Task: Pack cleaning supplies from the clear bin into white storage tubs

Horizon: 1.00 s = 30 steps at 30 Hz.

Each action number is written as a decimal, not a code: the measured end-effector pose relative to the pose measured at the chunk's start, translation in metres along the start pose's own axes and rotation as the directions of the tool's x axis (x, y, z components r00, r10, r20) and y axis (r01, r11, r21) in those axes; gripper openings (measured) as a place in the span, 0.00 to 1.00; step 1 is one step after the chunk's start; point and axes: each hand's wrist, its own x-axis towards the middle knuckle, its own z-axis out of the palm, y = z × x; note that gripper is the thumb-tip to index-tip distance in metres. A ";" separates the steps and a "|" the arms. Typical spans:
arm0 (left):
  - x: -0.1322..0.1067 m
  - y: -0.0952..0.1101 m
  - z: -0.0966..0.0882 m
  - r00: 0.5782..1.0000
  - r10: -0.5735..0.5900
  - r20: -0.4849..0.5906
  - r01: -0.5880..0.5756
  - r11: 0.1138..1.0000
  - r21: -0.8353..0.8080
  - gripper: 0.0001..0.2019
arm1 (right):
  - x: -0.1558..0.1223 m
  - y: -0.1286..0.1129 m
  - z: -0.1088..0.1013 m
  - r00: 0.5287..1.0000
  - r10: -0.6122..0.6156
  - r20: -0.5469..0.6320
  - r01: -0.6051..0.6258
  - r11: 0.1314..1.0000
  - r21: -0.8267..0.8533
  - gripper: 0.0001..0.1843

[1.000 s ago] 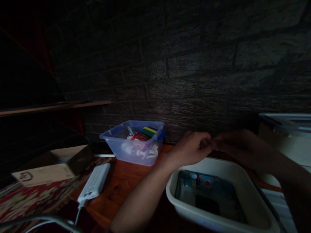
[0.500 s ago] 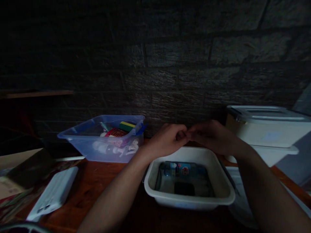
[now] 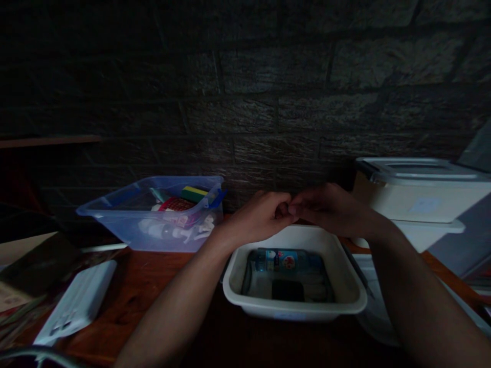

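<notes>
Above the far rim of a white plastic bin point(image 3: 347, 306), my left hand point(image 3: 264, 214) and my right hand point(image 3: 330, 207) meet at the fingertips. Both are closed in a pinch, thumbs against curled fingers. Whatever lies between them, if anything, is too small and dark to make out. Inside the bin lies a bluish plastic bottle point(image 3: 303, 260) on its side, with a printed label. A black rectangular thing point(image 3: 287, 291) sits nearer the bin's front wall, among other dim contents.
At left stands a clear blue-tinted tub point(image 3: 115, 220) holding a sponge point(image 3: 194, 194) and white bottles. A white power bank point(image 3: 79, 296) and a cardboard box point(image 3: 34, 266) lie further left. Stacked lidded boxes point(image 3: 425, 197) stand at right, a pale lid point(image 3: 378, 301) beside the bin.
The view has shifted slightly, so the bin, tub and boxes sit a little higher and further left. My hands stay together at the fingertips, with the right fingers slightly shifted.
</notes>
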 end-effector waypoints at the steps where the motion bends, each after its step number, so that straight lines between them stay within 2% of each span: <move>1: 0.000 0.000 0.000 1.000 -0.002 0.003 0.002 1.000 -0.006 0.05 | 0.000 0.000 0.000 1.000 0.001 -0.003 -0.001 1.000 -0.007 0.08; 8: -0.001 0.004 -0.002 1.000 0.000 0.024 0.000 1.000 -0.016 0.04 | -0.003 -0.006 -0.003 1.000 0.007 -0.005 -0.007 1.000 -0.022 0.08; 14: -0.006 0.015 -0.008 0.999 0.006 0.036 -0.006 1.000 0.005 0.07 | -0.018 -0.025 -0.010 0.990 0.030 -0.134 -0.047 0.991 -0.125 0.10; 18: -0.012 0.029 -0.009 0.999 0.025 0.033 -0.026 0.999 0.040 0.12 | -0.042 -0.040 -0.020 0.951 0.027 -0.307 -0.085 0.981 -0.177 0.13; 22: -0.024 0.067 -0.002 0.995 0.104 0.005 -0.104 0.987 0.122 0.10 | -0.090 -0.044 -0.016 0.892 0.081 -0.444 -0.213 0.943 -0.255 0.12; 24: -0.034 0.092 0.008 0.984 0.175 0.025 -0.176 0.975 0.133 0.09 | -0.124 -0.038 -0.003 0.860 0.172 -0.481 -0.342 0.892 -0.294 0.12; 26: -0.045 0.116 0.026 0.952 0.282 0.118 -0.295 0.948 0.117 0.08 | -0.160 -0.028 0.015 0.828 0.268 -0.492 -0.455 0.834 -0.312 0.12; 28: -0.056 0.130 0.054 0.908 0.371 0.194 -0.398 0.909 0.124 0.08 | -0.192 -0.017 0.035 0.824 0.331 -0.461 -0.507 0.795 -0.335 0.14; 30: -0.066 0.133 0.090 0.852 0.465 0.240 -0.501 0.857 0.119 0.08 | -0.220 -0.007 0.055 0.817 0.365 -0.447 -0.536 0.767 -0.354 0.15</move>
